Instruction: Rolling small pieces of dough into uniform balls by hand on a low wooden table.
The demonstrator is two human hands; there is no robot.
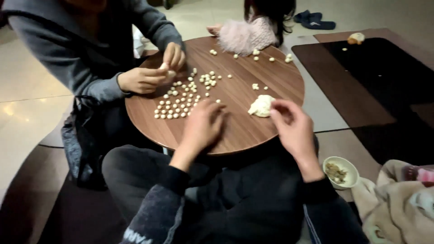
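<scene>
Left hand [202,126] lies palm-down on the round wooden table [235,86] near its near edge, fingers loosely curled and pointing toward the table centre; whether anything sits under the fingertips can't be told. Right hand [293,126] hovers at the near-right edge, thumb and forefinger pinched together just beside the dough lump [261,106]; blur hides whether a bit of dough is caught in the pinch. Dough lump sits on the table between the two hands, closer to the right one, its right side touching or nearly touching those fingertips. Small dough balls [178,101] are laid in rough rows on the left half of the table, the nearest row just beyond the left fingertips; more lie scattered toward the centre and far edge. Across the left edge, another person in a grey sleeve has both hands [153,72] together over the table, working a small pale piece. At the far edge, a third person in a fluffy pink top [246,34] leans on the table, with loose balls beside them. Off the table, by the right wrist, a small bowl [341,171] with brownish contents stands on the floor, next to a beige blanket [398,203].
</scene>
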